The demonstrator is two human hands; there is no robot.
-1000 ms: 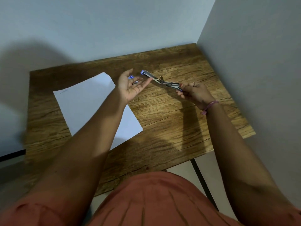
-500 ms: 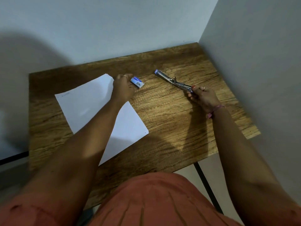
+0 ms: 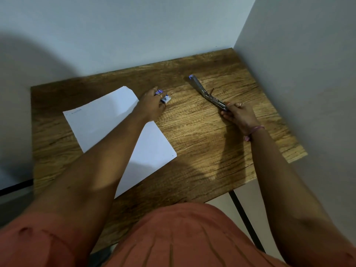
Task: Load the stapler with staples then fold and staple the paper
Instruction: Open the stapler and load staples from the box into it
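Observation:
A metal stapler (image 3: 204, 92) lies swung out flat on the wooden table (image 3: 202, 143), its blue-tipped end pointing to the far left. My right hand (image 3: 238, 114) grips its near end. A small blue-and-white staple box (image 3: 165, 97) rests on the table left of the stapler. My left hand (image 3: 152, 105) lies over it with fingers closed around it, hiding part of the box. A white sheet of paper (image 3: 100, 120) lies flat at the left, partly under my left forearm.
Grey walls close the table in at the back and on the right (image 3: 298, 74). The table's front edge sits just before my orange shirt (image 3: 183, 237). A dark table leg (image 3: 244, 218) runs down at the lower right.
Both hands came down from mid-air to the table. The stapler now lies on the wood under my right hand, and my left hand has set the staple box on the table and stays on it.

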